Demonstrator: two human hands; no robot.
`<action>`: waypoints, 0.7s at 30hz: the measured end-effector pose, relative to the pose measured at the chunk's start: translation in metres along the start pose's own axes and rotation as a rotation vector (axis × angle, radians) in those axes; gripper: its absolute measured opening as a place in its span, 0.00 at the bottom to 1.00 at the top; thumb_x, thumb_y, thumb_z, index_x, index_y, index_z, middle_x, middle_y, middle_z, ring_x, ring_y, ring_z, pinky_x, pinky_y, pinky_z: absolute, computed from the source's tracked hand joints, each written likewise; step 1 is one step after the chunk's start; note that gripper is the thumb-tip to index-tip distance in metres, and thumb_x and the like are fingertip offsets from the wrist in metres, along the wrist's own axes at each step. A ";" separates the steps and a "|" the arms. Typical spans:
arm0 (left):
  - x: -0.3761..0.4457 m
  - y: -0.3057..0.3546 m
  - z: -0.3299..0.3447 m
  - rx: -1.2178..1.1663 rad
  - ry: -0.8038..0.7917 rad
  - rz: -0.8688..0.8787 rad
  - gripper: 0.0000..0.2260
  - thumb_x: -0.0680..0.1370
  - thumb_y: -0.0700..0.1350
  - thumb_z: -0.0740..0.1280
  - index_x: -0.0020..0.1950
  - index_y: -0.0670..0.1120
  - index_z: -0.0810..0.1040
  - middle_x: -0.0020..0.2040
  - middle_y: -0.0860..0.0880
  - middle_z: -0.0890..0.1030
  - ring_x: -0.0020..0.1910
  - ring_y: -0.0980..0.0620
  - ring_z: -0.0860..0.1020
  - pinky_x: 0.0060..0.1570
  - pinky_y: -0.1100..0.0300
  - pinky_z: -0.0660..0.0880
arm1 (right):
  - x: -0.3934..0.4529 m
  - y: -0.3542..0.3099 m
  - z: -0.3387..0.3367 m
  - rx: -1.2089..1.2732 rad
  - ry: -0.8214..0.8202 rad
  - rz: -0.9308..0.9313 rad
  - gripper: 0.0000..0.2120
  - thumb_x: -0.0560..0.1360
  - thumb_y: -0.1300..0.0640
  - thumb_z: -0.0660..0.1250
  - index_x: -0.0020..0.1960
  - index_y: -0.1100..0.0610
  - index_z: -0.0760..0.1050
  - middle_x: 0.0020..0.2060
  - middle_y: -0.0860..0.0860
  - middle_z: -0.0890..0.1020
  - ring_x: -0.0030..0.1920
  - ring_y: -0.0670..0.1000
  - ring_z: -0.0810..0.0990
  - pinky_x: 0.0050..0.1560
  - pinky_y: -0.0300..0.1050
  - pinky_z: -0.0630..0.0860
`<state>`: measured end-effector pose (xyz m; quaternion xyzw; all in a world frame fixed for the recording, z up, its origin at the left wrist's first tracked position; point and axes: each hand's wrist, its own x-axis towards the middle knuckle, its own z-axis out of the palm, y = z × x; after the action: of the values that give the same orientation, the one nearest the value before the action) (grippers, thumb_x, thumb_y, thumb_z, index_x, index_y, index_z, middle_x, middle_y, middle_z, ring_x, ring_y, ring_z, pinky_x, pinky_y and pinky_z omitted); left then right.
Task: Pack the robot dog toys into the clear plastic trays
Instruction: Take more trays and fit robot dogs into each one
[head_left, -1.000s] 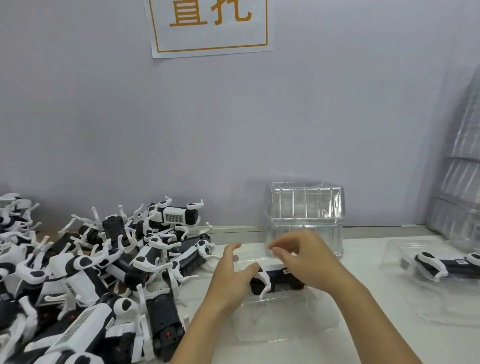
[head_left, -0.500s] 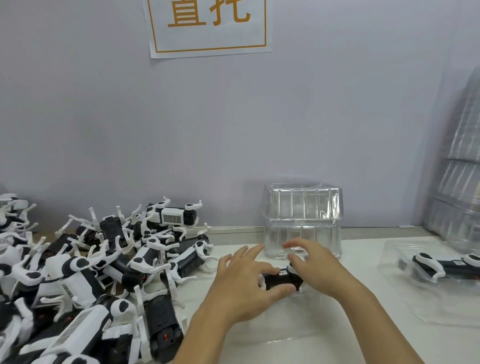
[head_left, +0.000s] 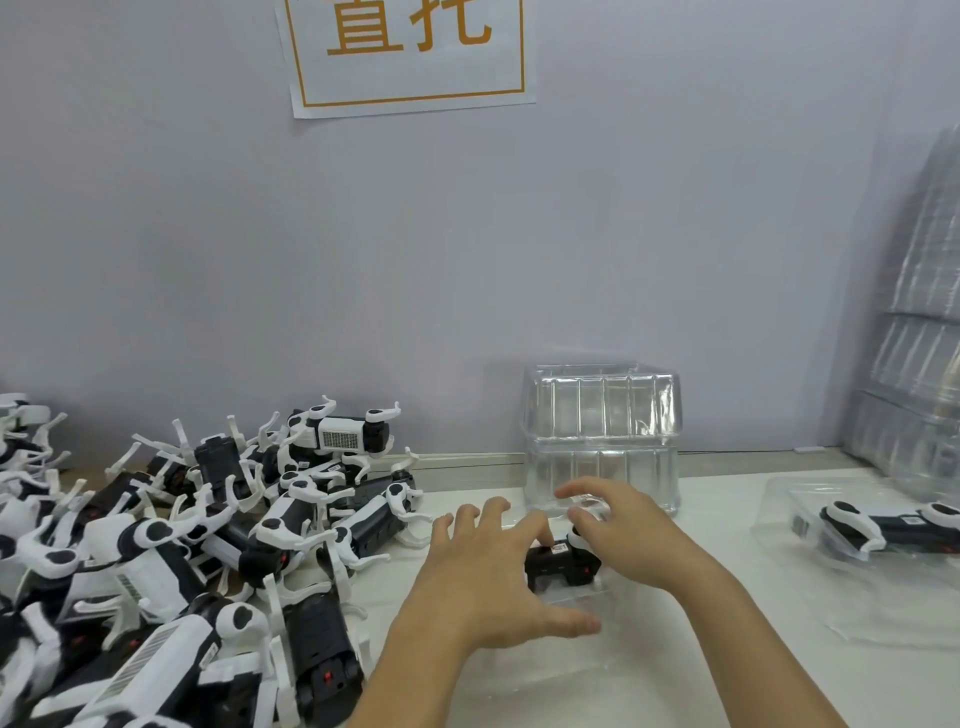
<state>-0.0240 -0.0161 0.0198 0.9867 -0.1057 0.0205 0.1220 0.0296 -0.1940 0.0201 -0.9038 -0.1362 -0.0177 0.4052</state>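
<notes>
A black and white robot dog toy (head_left: 563, 569) lies in a clear plastic tray (head_left: 566, 670) on the white table in front of me. My left hand (head_left: 483, 582) spreads flat over the toy's left half, fingers straight and thumb stretched out toward the tray's front. My right hand (head_left: 628, 535) covers the toy's right end with loosely bent fingers that touch its white leg. Much of the toy is hidden under both hands.
A big pile of loose robot dog toys (head_left: 208, 545) fills the table's left side. A stack of empty clear trays (head_left: 600, 436) stands just behind my hands. At the right lies a packed tray (head_left: 795, 499) holding a toy, with tall tray stacks (head_left: 924, 364) behind it.
Both hands have come down onto the toy and lowered it into the tray. My left hand has flattened and spread over it; my right hand has moved slightly right.
</notes>
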 end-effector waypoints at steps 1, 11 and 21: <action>0.000 0.000 -0.001 -0.022 -0.033 -0.013 0.38 0.56 0.80 0.63 0.63 0.67 0.63 0.78 0.52 0.56 0.78 0.47 0.47 0.74 0.45 0.45 | 0.000 -0.001 0.000 -0.002 0.001 -0.004 0.12 0.82 0.54 0.61 0.63 0.43 0.75 0.59 0.41 0.73 0.59 0.40 0.69 0.57 0.38 0.65; -0.003 -0.002 -0.003 -0.021 0.050 0.037 0.33 0.59 0.78 0.62 0.60 0.65 0.66 0.65 0.55 0.66 0.68 0.50 0.60 0.68 0.52 0.51 | -0.002 -0.003 -0.008 0.145 0.098 0.001 0.10 0.80 0.53 0.65 0.60 0.44 0.78 0.58 0.43 0.78 0.59 0.44 0.77 0.56 0.40 0.71; -0.005 0.005 -0.015 0.103 0.451 0.222 0.35 0.63 0.76 0.62 0.66 0.65 0.65 0.75 0.50 0.60 0.75 0.44 0.55 0.74 0.50 0.43 | -0.005 -0.007 -0.031 0.579 0.372 -0.032 0.08 0.81 0.50 0.65 0.54 0.44 0.82 0.52 0.41 0.84 0.57 0.40 0.79 0.47 0.34 0.71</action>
<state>-0.0302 -0.0157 0.0349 0.9444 -0.1826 0.2586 0.0891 0.0259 -0.2138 0.0451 -0.7303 -0.0734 -0.1491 0.6626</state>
